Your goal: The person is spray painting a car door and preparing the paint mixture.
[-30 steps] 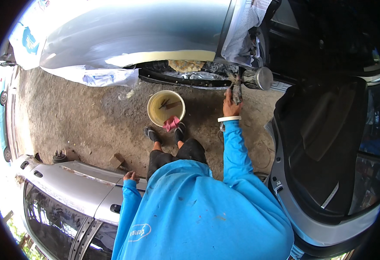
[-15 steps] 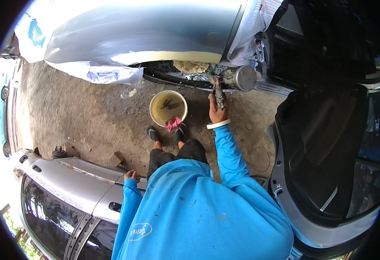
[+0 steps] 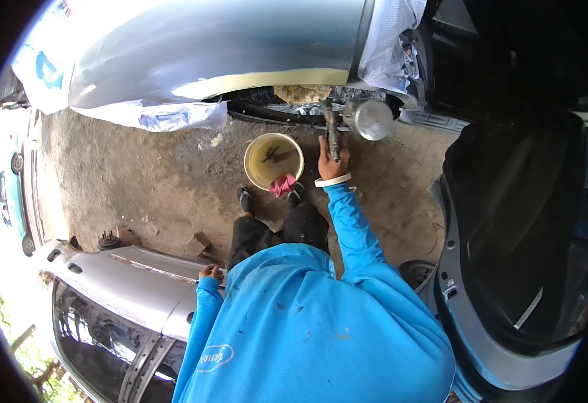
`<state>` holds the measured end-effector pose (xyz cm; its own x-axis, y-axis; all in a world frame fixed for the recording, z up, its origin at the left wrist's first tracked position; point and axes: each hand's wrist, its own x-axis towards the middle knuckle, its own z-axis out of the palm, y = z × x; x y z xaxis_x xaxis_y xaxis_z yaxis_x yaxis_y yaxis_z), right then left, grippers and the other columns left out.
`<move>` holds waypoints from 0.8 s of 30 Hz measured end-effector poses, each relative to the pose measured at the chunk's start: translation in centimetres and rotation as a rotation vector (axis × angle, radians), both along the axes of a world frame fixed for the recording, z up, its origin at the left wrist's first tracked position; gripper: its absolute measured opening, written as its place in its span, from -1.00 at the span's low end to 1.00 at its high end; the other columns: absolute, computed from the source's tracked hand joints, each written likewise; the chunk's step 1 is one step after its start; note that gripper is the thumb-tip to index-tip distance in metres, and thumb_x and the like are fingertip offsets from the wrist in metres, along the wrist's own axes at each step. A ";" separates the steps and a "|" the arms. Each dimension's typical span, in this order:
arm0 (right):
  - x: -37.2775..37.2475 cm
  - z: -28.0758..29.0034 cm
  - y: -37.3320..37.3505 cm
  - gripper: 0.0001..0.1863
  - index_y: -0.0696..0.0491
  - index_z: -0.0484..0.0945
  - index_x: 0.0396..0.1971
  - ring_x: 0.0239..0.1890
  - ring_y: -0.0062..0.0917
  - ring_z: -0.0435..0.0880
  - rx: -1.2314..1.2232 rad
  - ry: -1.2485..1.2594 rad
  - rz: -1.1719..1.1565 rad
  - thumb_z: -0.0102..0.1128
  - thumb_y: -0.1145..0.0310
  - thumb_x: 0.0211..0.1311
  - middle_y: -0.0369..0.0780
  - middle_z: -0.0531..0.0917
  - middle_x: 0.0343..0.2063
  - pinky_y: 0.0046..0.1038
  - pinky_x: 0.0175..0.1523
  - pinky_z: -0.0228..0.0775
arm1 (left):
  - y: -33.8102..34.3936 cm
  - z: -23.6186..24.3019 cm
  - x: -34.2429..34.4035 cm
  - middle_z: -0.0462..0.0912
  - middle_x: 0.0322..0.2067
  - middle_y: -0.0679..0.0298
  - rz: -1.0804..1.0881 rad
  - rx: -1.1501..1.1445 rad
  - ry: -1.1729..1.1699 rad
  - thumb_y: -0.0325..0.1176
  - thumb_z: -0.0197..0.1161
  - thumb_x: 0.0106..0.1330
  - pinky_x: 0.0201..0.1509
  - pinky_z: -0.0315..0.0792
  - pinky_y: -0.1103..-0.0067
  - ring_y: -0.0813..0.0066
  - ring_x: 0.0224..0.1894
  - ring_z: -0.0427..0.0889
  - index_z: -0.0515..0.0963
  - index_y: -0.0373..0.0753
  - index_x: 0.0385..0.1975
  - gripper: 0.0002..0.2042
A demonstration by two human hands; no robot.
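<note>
In my right hand (image 3: 334,161) I grip a grimy spray gun (image 3: 331,138) with a round metal cup (image 3: 371,121). The gun is in front of a grey car panel (image 3: 213,40), over the dark opening along its lower edge (image 3: 254,111), edged with pale yellow tape (image 3: 260,80). My left hand (image 3: 211,273) hangs low beside my body with its fingers curled; what they hold, if anything, is hidden. A pale yellow bucket (image 3: 252,168) stands by my feet with dark tools in it and a red cloth (image 3: 282,185) over its rim.
Paper masking (image 3: 173,117) covers parts of the panel. A silver car body (image 3: 113,282) lies along the lower left. A large dark trimmed car part (image 3: 502,221) stands at the right. Small wood blocks (image 3: 200,243) lie on the dirt ground (image 3: 119,168). Cars show at the far left.
My right hand and the spray gun have moved left along the panel, away from the right end of the opening. The view has shifted slightly.
</note>
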<state>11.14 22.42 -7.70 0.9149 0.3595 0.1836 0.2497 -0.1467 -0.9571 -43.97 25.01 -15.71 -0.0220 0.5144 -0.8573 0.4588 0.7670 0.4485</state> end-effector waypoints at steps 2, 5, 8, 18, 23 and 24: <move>-0.9 -1.2 1.1 -0.71 0.15 0.45 -0.28 -0.48 -0.12 0.59 -0.075 -0.136 -0.011 0.26 0.28 0.13 -0.04 0.59 -0.51 -0.27 -0.40 0.39 | 1.5 0.0 -0.1 0.58 -0.55 0.13 -0.079 -0.015 0.029 -0.37 0.16 0.28 -0.62 0.41 0.51 0.35 -0.62 0.55 0.46 -0.32 -0.17 -0.80; -2.7 -1.9 2.3 -0.68 0.14 0.47 -0.26 -0.43 -0.04 0.59 -0.043 -0.114 0.021 0.29 0.26 0.10 0.00 0.59 -0.47 -0.21 -0.37 0.42 | 5.5 0.3 -0.4 0.61 -0.49 0.09 -0.203 -0.031 0.074 -0.29 0.18 0.27 -0.55 0.48 0.46 0.30 -0.56 0.60 0.48 -0.29 -0.14 -0.74; -3.7 -2.7 3.4 -0.69 0.15 0.49 -0.26 -0.45 -0.10 0.61 -0.053 -0.154 0.002 0.31 0.30 0.07 -0.02 0.61 -0.48 -0.27 -0.34 0.44 | 10.4 0.4 -1.1 0.63 -0.43 0.07 -0.314 -0.025 0.109 -0.24 0.19 0.27 -0.48 0.52 0.44 0.30 -0.52 0.61 0.49 -0.26 -0.10 -0.71; -3.8 -1.8 5.1 -0.77 0.21 0.45 -0.37 -0.53 -0.54 0.39 0.116 -0.112 -0.520 0.26 0.38 0.13 -0.16 0.52 -0.57 -0.44 -0.39 0.32 | 27.2 1.9 -5.9 0.60 -0.47 0.12 -0.409 0.043 0.012 -0.31 0.20 0.26 -0.54 0.46 0.51 0.38 -0.54 0.59 0.47 -0.30 -0.10 -0.73; -5.5 -2.8 6.5 -0.75 0.19 0.45 -0.35 -0.57 -0.38 0.42 0.124 -0.022 -0.375 0.29 0.37 0.09 -0.10 0.54 -0.56 -0.41 -0.40 0.33 | 31.0 3.5 -6.6 0.63 -0.43 0.06 -0.557 0.070 0.135 -0.30 0.17 0.28 -0.44 0.53 0.48 0.30 -0.50 0.62 0.49 -0.30 -0.09 -0.72; -5.9 -3.2 6.9 -0.75 0.18 0.45 -0.35 -0.57 -0.33 0.44 0.101 -0.046 -0.340 0.30 0.38 0.08 -0.09 0.54 -0.56 -0.41 -0.39 0.35 | 31.6 3.7 -6.7 0.64 -0.43 0.06 -0.552 0.083 0.148 -0.29 0.17 0.28 -0.44 0.53 0.49 0.31 -0.50 0.62 0.49 -0.30 -0.09 -0.72</move>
<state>5.23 29.29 -10.91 0.9691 0.0142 0.2464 0.2461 -0.1343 -0.9599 -50.68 56.58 -12.05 0.1521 0.5489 -0.8219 0.8437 0.3611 0.3973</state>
